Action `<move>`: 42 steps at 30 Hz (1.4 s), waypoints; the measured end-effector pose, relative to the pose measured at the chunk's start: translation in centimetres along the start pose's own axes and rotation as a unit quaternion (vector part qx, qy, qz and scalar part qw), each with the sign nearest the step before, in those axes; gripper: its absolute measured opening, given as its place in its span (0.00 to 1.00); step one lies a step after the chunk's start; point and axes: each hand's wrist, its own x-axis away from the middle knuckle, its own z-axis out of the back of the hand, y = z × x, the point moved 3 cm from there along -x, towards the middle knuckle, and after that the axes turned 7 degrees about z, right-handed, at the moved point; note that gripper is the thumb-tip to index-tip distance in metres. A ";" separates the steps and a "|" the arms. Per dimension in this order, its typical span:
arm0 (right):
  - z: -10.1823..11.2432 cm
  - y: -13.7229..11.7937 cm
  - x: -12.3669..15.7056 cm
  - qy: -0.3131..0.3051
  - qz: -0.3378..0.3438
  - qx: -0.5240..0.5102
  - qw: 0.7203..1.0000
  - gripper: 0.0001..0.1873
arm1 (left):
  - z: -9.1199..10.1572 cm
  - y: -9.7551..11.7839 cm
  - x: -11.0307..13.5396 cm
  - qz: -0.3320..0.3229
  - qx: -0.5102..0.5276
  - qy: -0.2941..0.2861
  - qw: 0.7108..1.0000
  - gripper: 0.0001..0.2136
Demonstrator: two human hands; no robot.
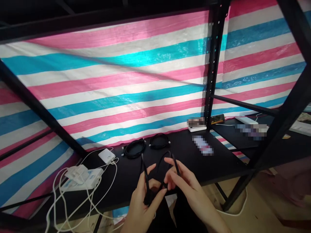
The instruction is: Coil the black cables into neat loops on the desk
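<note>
A black cable [146, 176] runs through both of my hands at the near edge of the black shelf. My left hand [143, 200] is curled around part of it, with a dark bunched piece against the palm. Loops of the same cable rise above the fingers. My right hand [183, 181] has its fingers bent around another stretch of cable, thumb and forefinger close to it. On the shelf beyond lie two coiled black cables, a larger coil [134, 149] and a smaller coil [159, 141], with light-coloured plug ends.
At the left, tangled white cords [63, 200] surround a white power strip [93, 179] and a small white box [107, 156]. A blurred flat item [202, 145] and a white device [197, 128] lie at the right. Black metal posts [211, 74] frame the shelf before striped sheeting [136, 81].
</note>
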 end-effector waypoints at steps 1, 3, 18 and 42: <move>0.3 0.0 -0.3 0.003 0.002 0.024 1.000 0.19 | 0.0 -0.1 -0.2 0.003 0.006 0.010 1.000 0.26; 1.0 0.0 -0.7 0.014 0.005 0.075 0.997 0.17 | -0.1 -0.4 -0.8 0.012 0.012 0.011 1.000 0.26; 12.9 -2.0 -0.5 0.328 0.185 0.407 0.832 0.11 | 1.3 -1.9 -5.9 0.041 0.183 0.198 0.962 0.20; 6.1 -0.3 -4.2 -0.001 0.227 0.471 0.852 0.23 | -1.1 -1.4 -5.5 -0.065 -0.001 -0.034 0.997 0.18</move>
